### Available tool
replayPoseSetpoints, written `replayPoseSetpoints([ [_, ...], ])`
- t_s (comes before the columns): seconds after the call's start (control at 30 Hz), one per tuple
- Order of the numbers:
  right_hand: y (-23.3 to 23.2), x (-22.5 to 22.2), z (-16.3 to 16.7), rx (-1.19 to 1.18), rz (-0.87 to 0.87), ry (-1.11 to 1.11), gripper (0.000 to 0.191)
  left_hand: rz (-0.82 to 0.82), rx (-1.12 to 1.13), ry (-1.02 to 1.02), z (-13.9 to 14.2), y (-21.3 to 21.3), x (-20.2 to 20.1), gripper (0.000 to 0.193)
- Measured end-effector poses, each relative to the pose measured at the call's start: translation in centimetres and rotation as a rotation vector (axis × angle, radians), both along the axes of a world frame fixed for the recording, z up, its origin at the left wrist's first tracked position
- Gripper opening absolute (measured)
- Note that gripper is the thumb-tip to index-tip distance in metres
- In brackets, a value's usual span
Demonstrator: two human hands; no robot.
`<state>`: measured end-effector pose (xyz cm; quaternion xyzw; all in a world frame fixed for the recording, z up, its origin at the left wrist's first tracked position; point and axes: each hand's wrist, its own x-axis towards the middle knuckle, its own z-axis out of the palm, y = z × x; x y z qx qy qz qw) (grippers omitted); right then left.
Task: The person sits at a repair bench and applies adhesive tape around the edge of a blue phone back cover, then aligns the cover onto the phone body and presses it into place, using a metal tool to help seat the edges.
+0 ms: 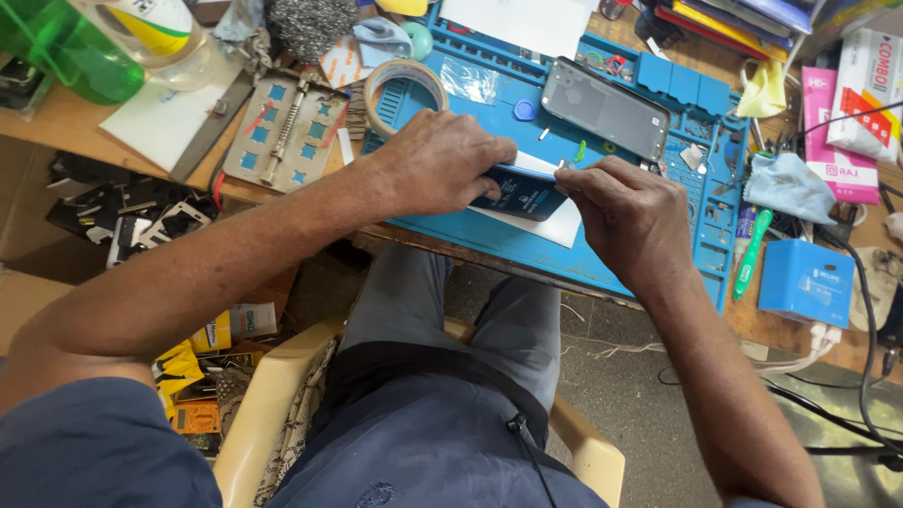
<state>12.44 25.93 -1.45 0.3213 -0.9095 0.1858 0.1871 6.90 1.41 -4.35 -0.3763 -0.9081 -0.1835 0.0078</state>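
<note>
At the near edge of the blue repair mat [602,268], the person's left hand [442,160] lies over a dark flat phone part [527,193], fingers curled down and clamped on its left end. The right hand [632,216] meets it from the other side, fingers pinched narrow at the part's upper right corner, just beside a small green pry tool [580,150]. The part sits on a white sheet [562,224], which reaches nearly to the mat's front edge.

To my eye the risk is a slip: the part sits close to the front edge of the surface, and a hard pull could send it off into the lap below. Bending it between two firm grips could also crack it.

Open room is scarce. Behind the hands a phone [605,108] lies screen-up toward the mat's far side, a tape roll [404,89] stands at the far left corner, and a metal holding jig [287,132] lies left of the mat. A blue box [806,282] and a green-handled brush [751,254] crowd the right edge.
</note>
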Motion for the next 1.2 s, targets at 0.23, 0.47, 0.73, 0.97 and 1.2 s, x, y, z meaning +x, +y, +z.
replayPoseSetpoints([
  [0.23,-2.2,-0.5,0.5,0.036,0.069,-0.019,0.01,-0.014,0.044,0.085,-0.3,-0.5,0.6,0.03],
  [0.47,-2.8,0.2,0.4,0.025,0.064,0.018,0.009,0.041,0.062,0.013,-0.4,-1.4,1.1,0.032],
  [0.73,-3.3,-0.5,0.2,0.001,0.097,0.025,0.008,0.116,1.051,-0.562,-5.2,-4.0,2.4,0.023],
  [0.97,-5.3,-0.8,0.2,-0.007,0.174,-0.029,0.01,0.026,1.023,-0.466,-6.2,-4.4,2.2,0.024],
  [1.2,-6.9,-1.0,0.3,0.027,0.191,-0.021,0.012,0.002,1.027,-0.445,-5.8,-4.5,2.4,0.023],
])
